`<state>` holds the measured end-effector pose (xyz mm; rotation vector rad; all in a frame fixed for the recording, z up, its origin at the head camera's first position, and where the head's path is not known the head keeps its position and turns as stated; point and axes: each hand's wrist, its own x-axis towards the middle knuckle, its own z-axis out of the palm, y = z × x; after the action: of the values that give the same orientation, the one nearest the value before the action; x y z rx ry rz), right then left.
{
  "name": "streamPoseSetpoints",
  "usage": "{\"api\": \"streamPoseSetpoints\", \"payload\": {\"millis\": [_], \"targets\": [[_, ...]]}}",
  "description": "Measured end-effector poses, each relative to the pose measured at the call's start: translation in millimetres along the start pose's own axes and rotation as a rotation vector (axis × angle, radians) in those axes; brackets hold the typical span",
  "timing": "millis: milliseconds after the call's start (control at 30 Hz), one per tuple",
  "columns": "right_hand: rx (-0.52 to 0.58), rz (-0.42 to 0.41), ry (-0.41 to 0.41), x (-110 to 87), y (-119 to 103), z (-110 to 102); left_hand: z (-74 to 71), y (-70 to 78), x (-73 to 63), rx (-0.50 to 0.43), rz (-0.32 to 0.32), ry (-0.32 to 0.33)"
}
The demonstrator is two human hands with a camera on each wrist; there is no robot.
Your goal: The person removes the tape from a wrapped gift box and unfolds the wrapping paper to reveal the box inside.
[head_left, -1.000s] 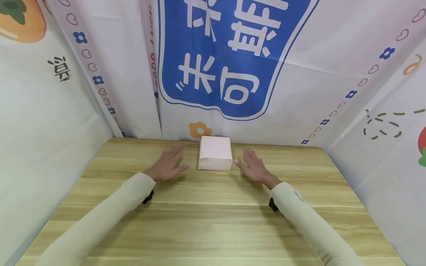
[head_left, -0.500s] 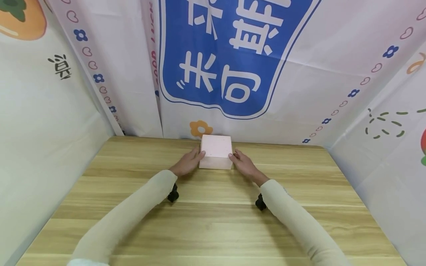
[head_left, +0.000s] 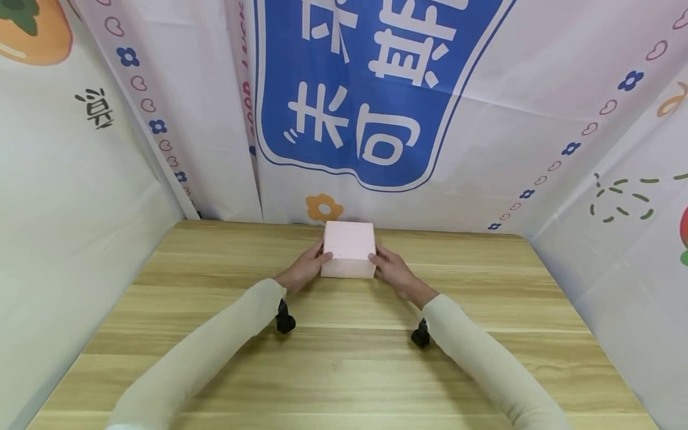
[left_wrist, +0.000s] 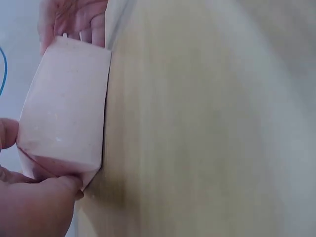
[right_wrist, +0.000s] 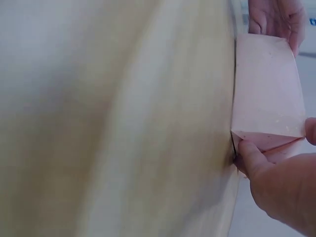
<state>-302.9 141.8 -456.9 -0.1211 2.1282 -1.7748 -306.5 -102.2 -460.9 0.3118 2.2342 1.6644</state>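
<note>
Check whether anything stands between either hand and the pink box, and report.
Nothing visible does: the left hand and the right hand grip the pink box directly, from opposite sides.

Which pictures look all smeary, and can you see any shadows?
Left wrist view: the table is smeared and streaky, while the pink box looks sharper; right wrist view: smeary table too, clearer box; head view: the table's stripes show much better, with soft shadows beside both sleeves.
</note>
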Motion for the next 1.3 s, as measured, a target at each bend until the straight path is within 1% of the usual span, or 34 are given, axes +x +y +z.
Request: {"api": "streamPoseSetpoints", "payload": {"millis": [100, 167, 300, 400, 467, 667, 733, 833, 933, 1000, 1067, 1167, 1300], "targets": [[0.033, -0.004, 0.001, -7.6, 4.0, 3.3, 4.1, 2.2, -11.4, -0.005, -0.03, 0.009], [0.037, -0.013, 0.007, -13.1, 7.1, 5.0, 6.9, 3.2, -18.2, -0.013, -0.036, 0.007], [0.046, -0.023, 0.014, -24.3, 12.8, 7.4, 12.0, 4.6, -30.0, -0.028, -0.026, -0.005], [0.061, -0.032, 0.001, -32.3, 16.3, 8.1, 15.3, 5.2, -37.7, -0.029, -0.031, -0.015], [0.059, -0.036, -0.004, -37.4, 18.0, 8.4, 16.9, 5.9, -42.3, -0.026, -0.046, -0.025], [0.041, -0.012, -0.009, -51.9, 18.0, 9.3, 18.6, 9.1, -52.8, -0.014, -0.071, -0.047], [0.039, 0.001, -0.014, -54.0, 15.6, 9.4, 17.7, 9.7, -53.8, -0.004, -0.075, -0.041], [0.016, 0.034, -0.005, -53.3, 10.3, 8.7, 14.6, 9.9, -51.4, -0.006, -0.113, -0.019], [-0.02, 0.075, 0.01, -47.9, 6.3, 6.8, 9.6, 7.9, -45.7, 0.013, -0.157, 0.01], [-0.045, 0.093, 0.021, -43.6, 5.4, 5.3, 6.6, 6.1, -40.7, 0.015, -0.185, 0.015], [-0.058, 0.103, 0.032, -38.7, 5.2, 4.3, 4.5, 4.5, -36.1, 0.029, -0.198, 0.013], [-0.064, 0.096, 0.04, -33.0, 4.9, 4.2, 3.9, 5.7, -30.9, 0.028, -0.212, -0.005], [-0.052, 0.07, 0.033, -29.2, 4.4, 4.6, 4.6, 10.7, -27.5, 0.013, -0.209, -0.022]]}}
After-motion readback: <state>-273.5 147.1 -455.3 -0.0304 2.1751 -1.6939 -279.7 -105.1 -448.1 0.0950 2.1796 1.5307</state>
